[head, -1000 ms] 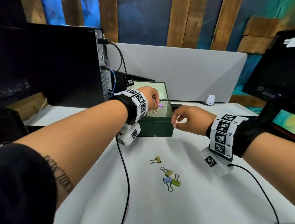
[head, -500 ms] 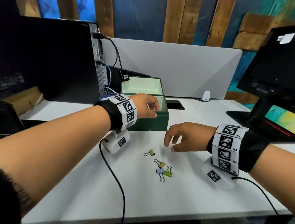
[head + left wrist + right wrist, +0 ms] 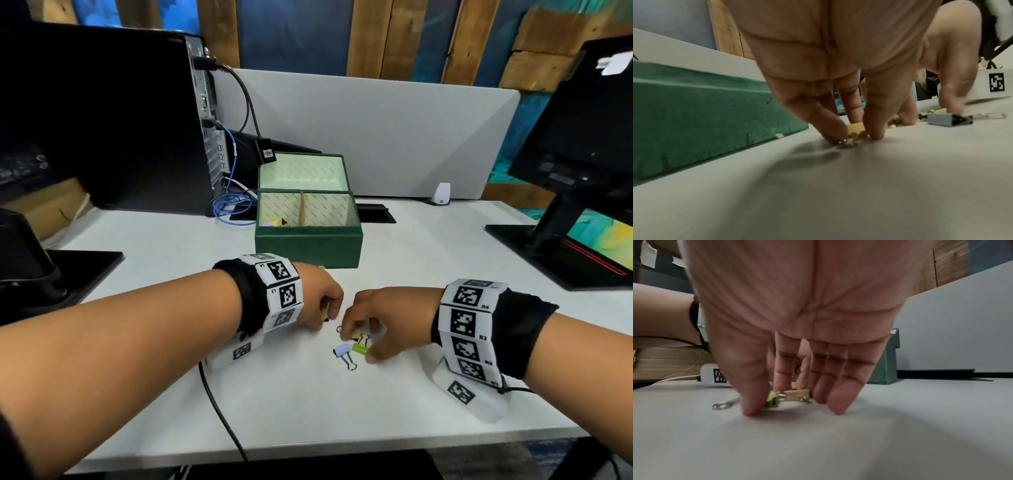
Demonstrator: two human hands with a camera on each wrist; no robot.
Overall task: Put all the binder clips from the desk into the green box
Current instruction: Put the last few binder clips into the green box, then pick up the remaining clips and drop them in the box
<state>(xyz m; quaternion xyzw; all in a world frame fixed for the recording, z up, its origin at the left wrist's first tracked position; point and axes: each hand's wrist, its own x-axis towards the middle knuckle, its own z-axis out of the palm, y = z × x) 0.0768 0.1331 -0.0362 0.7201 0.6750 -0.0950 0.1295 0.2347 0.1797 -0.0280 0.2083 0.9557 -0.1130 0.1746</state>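
The green box stands open mid-desk, with a few clips in its left compartment. In front of it my left hand pinches a yellow binder clip that still lies on the desk, thumb and fingertips on either side. My right hand is down on the clip cluster. Its thumb and index finger close on a green clip, and a second yellow clip lies under the fingers. A pale blue clip lies loose just left of the green one.
A black computer tower with cables stands at the back left, and a monitor on its stand at the right. A grey divider panel runs behind the box. Wrist-camera cables trail over the near desk.
Both hands came back from the box to the desk clips near me. The left hand, empty half a second ago, now pinches a yellow clip. The right hand dropped onto the cluster.
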